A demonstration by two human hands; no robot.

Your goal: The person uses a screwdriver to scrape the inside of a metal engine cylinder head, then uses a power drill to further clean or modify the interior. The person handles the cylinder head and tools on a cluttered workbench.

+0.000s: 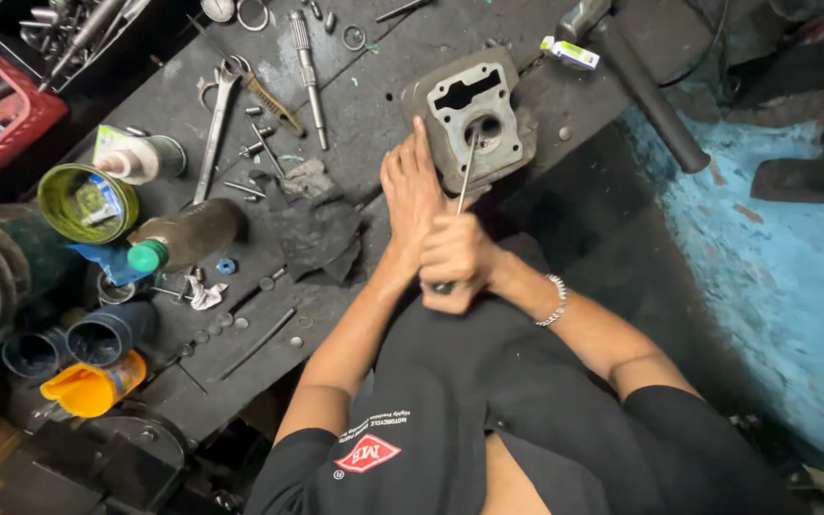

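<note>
The right hand [457,257] is clenched around the handle of a screwdriver [464,176], whose thin metal shaft runs up and away from the fist into the round bore of a grey metal engine block [474,119]. The block lies flat on the dark, oil-stained surface [374,86], near its edge, with a rectangular cut-out above the bore and small bolt holes at its corners. The left hand [410,191] lies open and flat, fingers stretched out, pressed against the block's left side and partly tucked behind the right fist — it grips nothing. A beaded bracelet [554,300] sits on the right wrist. Just left of the hands, a crumpled dark rag [312,224] rests on the surface. Further left lies a bottle on its side with a green cap [183,234], and beyond it a round green tin [86,202] and a white glue bottle [140,157]. A long spanner [216,129] lies at a slant above the bottle, with a wire brush [272,103] and a metal shaft [307,62] nearby — small bolts and washers are scattered between them. At the lower left stand a yellow jug [92,386] and a dark cup [107,334]. A red crate [11,119] of metal parts fills the top left corner.
</note>
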